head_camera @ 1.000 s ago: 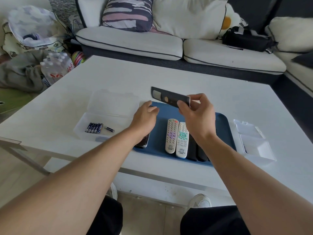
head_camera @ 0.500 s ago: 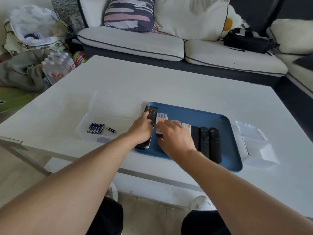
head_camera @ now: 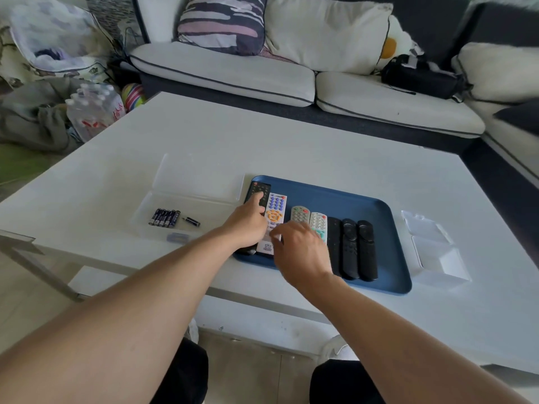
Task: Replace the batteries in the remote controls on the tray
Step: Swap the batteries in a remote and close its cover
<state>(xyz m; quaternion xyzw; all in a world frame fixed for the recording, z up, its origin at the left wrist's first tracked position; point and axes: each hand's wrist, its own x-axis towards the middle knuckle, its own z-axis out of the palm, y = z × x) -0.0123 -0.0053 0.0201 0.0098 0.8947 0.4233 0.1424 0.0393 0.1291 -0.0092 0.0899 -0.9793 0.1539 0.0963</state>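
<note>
At about nine o'clock from the tray, a clear plastic box [head_camera: 186, 217] is holding a row of small batteries [head_camera: 164, 218], with one loose battery [head_camera: 191, 221] lying just beside them.

The blue tray [head_camera: 388, 258] is sitting near the table's front edge, carrying seven remotes side by side. The left hand [head_camera: 248, 225] is resting on the black remote [head_camera: 258, 191] at the tray's nine o'clock edge, fingers curled over it with one fingertip pressing its buttons; whether it is truly gripping is hard to tell. The right hand [head_camera: 297, 252] is hovering with loosely spread fingers over the near end of the white remote [head_camera: 275, 211] (the one with blue and orange buttons), touching or nearly touching it, holding nothing.

Further toward three o'clock are lying two grey remotes [head_camera: 300, 214] and three black ones [head_camera: 366, 252].

These remotes are probably light, rigid plastic shells, smooth and a little slippery; taking one by its long edges seems safest, then flipping it to reach the battery cover (likely a thin, snap-prone lid).

An open white box [head_camera: 437, 258] is sitting at the tray's three o'clock.
</note>
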